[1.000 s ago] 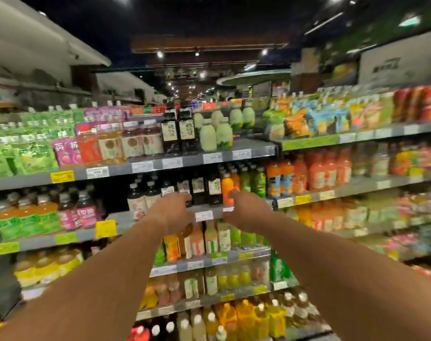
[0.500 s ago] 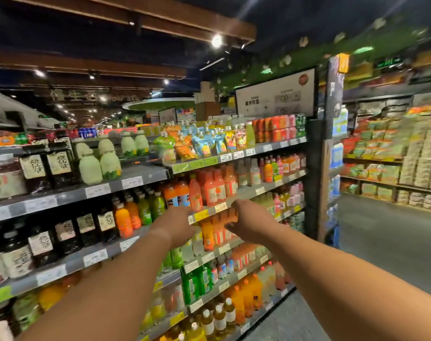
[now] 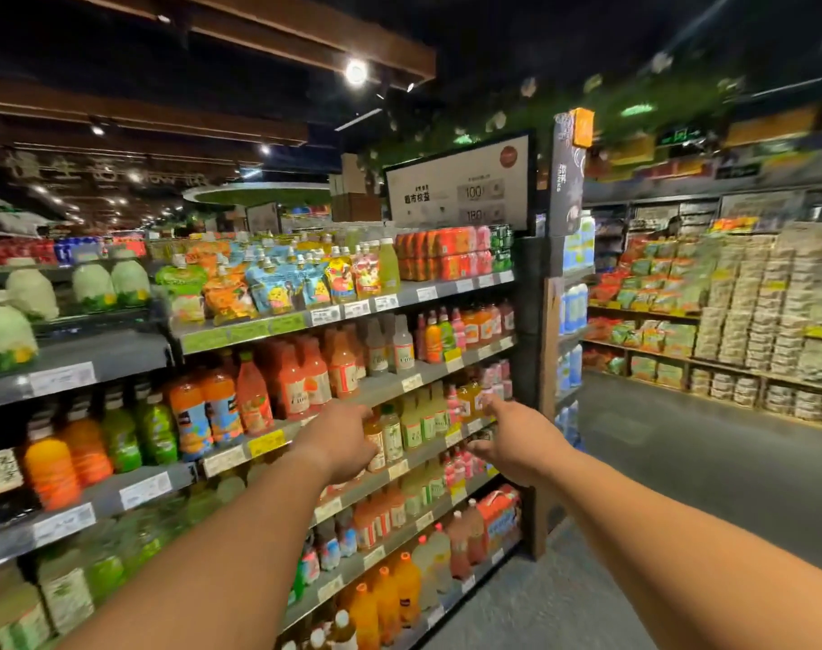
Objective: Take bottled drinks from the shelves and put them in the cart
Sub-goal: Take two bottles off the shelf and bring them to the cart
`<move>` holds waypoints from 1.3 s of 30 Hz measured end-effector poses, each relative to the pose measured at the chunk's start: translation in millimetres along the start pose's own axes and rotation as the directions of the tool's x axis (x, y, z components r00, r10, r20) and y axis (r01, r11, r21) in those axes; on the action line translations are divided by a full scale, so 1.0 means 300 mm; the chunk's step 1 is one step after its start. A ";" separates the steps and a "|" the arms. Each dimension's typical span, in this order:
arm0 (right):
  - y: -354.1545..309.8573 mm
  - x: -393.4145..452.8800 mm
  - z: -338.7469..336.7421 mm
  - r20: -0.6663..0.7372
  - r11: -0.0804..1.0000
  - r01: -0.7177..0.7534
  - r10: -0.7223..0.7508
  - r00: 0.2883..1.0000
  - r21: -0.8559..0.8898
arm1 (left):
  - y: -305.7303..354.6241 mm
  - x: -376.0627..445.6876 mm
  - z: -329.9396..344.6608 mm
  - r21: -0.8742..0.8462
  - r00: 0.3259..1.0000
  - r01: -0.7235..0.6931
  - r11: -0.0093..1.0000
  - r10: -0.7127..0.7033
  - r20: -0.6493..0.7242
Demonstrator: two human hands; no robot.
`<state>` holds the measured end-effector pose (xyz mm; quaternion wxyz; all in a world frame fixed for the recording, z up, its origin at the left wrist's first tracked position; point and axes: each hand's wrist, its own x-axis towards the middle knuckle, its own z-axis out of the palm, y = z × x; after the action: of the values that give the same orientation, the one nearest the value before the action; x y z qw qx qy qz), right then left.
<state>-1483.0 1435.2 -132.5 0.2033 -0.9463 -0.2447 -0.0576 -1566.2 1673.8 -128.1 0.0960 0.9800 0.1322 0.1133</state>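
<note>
Both my arms stretch toward shelves full of bottled drinks [image 3: 338, 368]. My left hand [image 3: 336, 441] is at the third shelf, its fingers curved apart in front of a small amber bottle [image 3: 376, 438] that stands beside pale green bottles [image 3: 411, 426]. Whether it touches the bottle is hidden by the hand. My right hand [image 3: 517, 443] hovers further right with the index finger stretched out and the thumb apart, holding nothing. Orange and red juice bottles [image 3: 221, 410] fill the shelf above on the left. No cart is in view.
The shelf unit ends at a dark post [image 3: 536, 368] on the right. Beyond it a grey floor aisle [image 3: 681, 462] runs toward shelves of packaged snacks [image 3: 737, 312]. Pouch drinks [image 3: 277, 283] line the top shelf under a white sign [image 3: 460, 185].
The view has swung right along the shelves, from dark bottles to juice bottles and the aisle end. Both hands stayed stretched out in front; the right hand's fingers have spread.
</note>
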 end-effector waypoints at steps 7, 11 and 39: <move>0.230 0.259 0.086 0.054 0.999 -0.030 0.029 0.998 0.014 | 0.112 0.291 0.178 0.023 0.996 -0.012 1.000 0.010 0.089; 0.304 0.470 0.162 0.054 0.999 -0.037 0.036 0.998 0.020 | 0.116 0.527 0.265 0.026 0.996 -0.028 0.999 0.026 0.087; 0.591 2.167 0.500 0.111 0.989 0.027 -0.044 0.993 0.146 | 0.104 2.132 0.704 -0.365 0.983 0.180 0.913 -0.184 0.025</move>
<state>-827.5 1641.6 -196.6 0.2558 -0.9263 -0.2763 0.0108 -905.6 1790.5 -197.5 0.2860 0.9279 0.1999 0.1314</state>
